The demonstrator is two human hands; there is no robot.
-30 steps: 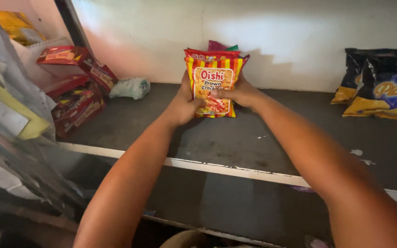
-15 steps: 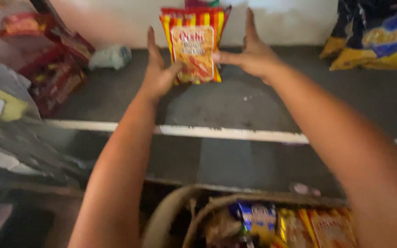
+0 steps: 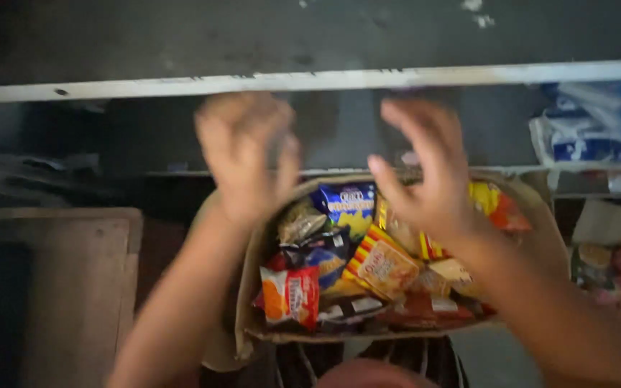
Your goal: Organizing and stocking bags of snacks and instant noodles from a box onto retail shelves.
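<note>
Snack box beneath empty hands

Small shop (shelves, snack packets)

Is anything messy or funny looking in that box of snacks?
A bit. The snack packets lie jumbled every which way in the cardboard box, not in rows. Both hands, left and right, hover empty above it. Nothing looks spilled or torn.
</note>
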